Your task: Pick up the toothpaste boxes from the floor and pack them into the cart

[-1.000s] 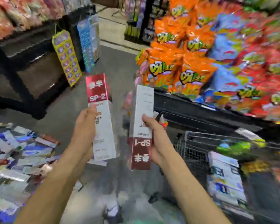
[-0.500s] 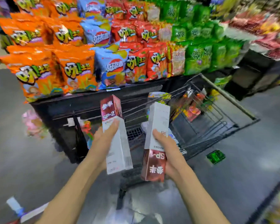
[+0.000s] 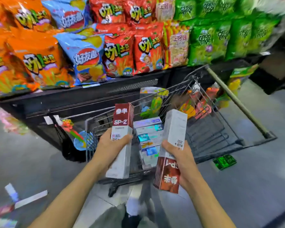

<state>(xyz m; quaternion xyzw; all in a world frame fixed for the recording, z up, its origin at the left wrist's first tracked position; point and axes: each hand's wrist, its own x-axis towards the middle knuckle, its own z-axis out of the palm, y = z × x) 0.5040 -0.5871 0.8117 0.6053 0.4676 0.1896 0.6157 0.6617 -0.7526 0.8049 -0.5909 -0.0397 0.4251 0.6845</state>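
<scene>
A few boxes [image 3: 30, 198] lie on the floor [image 3: 31, 162] at far left, blurred, not yet collected. Above them the snack shelf [image 3: 72, 96] runs across the back, packed with bags.

The left hand [image 3: 111, 145] grips the SP-2 box [image 3: 122, 137] round its middle, thumb on the near face and fingers wrapped behind; the box stands nearly upright, red end up, over the near-left corner of the cart [image 3: 220, 134]. Between the two hands, a stack of packed boxes [image 3: 149, 139] already lies in the cart basket, flat and roughly aligned.

The right hand [image 3: 179, 160] grips the SP-1 box [image 3: 171, 150] the other way up, red end down, fingers curled round its right edge; it tilts slightly right, above the cart's near rim. A green packet [image 3: 224, 161] lies on the floor just beyond the cart's right side.

Risks, as I judge them: both boxes are held on end above a flat stack, so dropping them in without laying them over could leave them leaning on the wire or toppling the pile. The SP-2 box sits close to the rim and could catch it or slip outside. With both hands full, neither can steady the stack, and the cart may roll if bumped.
</scene>
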